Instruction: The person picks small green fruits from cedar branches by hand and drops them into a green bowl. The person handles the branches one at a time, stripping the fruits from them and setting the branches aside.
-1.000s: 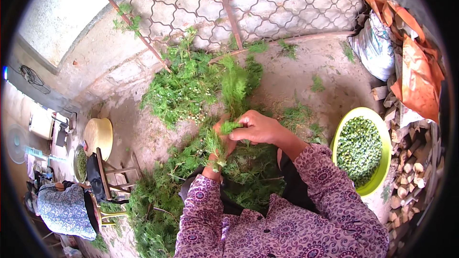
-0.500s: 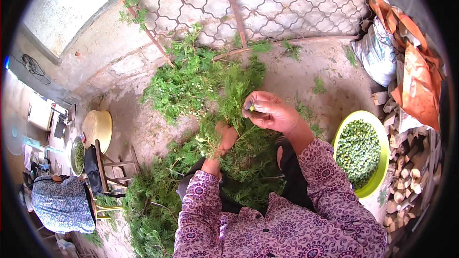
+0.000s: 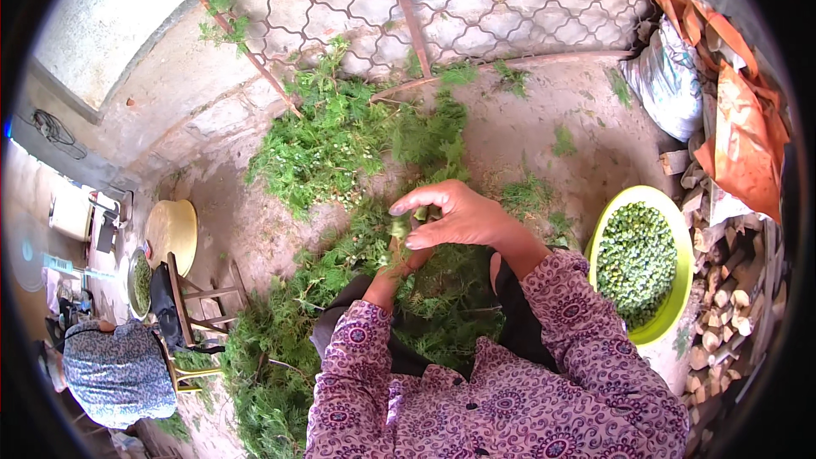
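Over our lap, our right hand (image 3: 459, 217) pinches a green pod (image 3: 399, 227), our left hand (image 3: 399, 262) grips stems; bowl (image 3: 671, 310) nearly full, greens (image 3: 327, 149) heaped far.

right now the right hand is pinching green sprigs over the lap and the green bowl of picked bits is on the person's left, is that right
Not quite. The head view shows the green bowl of picked bits on the person's right, beside the stacked wood, not on the left. The rest holds: the right hand pinches green sprigs over the lap.
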`<state>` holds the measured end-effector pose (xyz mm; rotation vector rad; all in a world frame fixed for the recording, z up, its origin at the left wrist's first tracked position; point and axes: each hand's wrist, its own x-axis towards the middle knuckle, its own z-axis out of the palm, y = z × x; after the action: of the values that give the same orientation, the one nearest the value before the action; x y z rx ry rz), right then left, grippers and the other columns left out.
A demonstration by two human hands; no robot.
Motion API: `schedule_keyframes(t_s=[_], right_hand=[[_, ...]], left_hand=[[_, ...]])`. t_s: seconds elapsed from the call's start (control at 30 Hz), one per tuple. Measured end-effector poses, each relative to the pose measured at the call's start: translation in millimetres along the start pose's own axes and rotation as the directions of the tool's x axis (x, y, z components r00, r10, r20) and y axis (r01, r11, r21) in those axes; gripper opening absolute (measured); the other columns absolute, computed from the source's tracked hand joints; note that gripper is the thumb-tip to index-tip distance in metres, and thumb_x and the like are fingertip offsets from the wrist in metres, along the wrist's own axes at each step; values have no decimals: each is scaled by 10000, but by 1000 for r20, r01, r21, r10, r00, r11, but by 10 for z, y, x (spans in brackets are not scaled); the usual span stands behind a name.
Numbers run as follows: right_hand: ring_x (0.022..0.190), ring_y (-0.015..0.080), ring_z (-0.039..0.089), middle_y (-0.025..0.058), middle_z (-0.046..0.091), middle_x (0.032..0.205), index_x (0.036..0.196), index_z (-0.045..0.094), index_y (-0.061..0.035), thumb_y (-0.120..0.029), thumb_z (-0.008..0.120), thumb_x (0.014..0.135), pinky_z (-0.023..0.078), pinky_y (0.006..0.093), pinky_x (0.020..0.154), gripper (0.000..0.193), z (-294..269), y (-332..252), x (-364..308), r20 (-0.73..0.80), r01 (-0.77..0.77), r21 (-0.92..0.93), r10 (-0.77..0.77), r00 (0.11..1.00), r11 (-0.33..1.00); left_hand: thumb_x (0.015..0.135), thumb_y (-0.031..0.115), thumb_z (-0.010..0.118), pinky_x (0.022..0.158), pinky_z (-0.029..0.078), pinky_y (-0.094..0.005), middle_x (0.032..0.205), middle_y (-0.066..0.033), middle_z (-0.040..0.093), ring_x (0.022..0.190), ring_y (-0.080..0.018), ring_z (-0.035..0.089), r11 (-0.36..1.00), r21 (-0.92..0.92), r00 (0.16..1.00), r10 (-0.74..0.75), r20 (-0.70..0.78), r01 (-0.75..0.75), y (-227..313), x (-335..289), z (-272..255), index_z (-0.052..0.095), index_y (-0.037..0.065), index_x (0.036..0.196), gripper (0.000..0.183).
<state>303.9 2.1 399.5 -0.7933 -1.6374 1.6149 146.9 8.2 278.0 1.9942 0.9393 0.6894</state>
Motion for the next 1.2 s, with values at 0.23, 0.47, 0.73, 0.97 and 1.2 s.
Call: schedule_keyframes(t_s=[0.23, 0.47, 0.73, 0.97, 1.2], right_hand=[[635, 93, 511, 32, 589, 700, 831, 604, -15, -199, 657, 723, 403, 260, 569, 220, -4, 187, 2, -18, 83, -469, -103, 994, 880], [608, 38, 442, -18, 519, 664, 812, 592, -7, -186, 666, 729, 363, 222, 531, 211, -156, 123, -66, -244, 5, -364, -100, 965, 931], [623, 36, 461, -16, 538, 686, 791, 597, 1, -155, 669, 747, 375, 218, 523, 177, -312, 230, -88, -436, -62, -131, -1, 900, 989], [561, 46, 460, 25, 554, 601, 754, 605, 39, -212, 677, 718, 379, 221, 472, 264, -303, 208, -59, -510, -147, -221, 14, 860, 964], [436, 48, 361, -37, 452, 564, 737, 562, -32, -202, 618, 800, 289, 220, 412, 190, -202, 103, -34, -194, -224, 304, 290, 937, 926]], left_hand=[[755, 179, 582, 752, 445, -345, 966, -111, 591, 874, -257, 565, 915, 378, 978, 68, 197, -140, -218, 9, 169, 547, 75, 1035, 301], [773, 111, 571, 704, 473, -293, 857, -108, 613, 768, -183, 587, 999, -7, 981, -51, -189, 51, -91, 63, -149, 559, 10, 987, 237], [792, 64, 556, 715, 479, -353, 914, -104, 603, 797, -254, 604, 197, -963, 932, -344, 109, 186, 716, 187, -283, 503, -48, 1067, 302], [783, 90, 610, 672, 470, -315, 826, -67, 600, 704, -205, 587, 375, -913, 948, -316, 40, 163, 703, 95, -336, 573, 15, 941, 178], [765, 6, 624, 533, 467, -238, 718, 2, 602, 625, -85, 557, 294, -952, 941, -337, -18, 87, 732, -23, -378, 617, 71, 793, 71]])
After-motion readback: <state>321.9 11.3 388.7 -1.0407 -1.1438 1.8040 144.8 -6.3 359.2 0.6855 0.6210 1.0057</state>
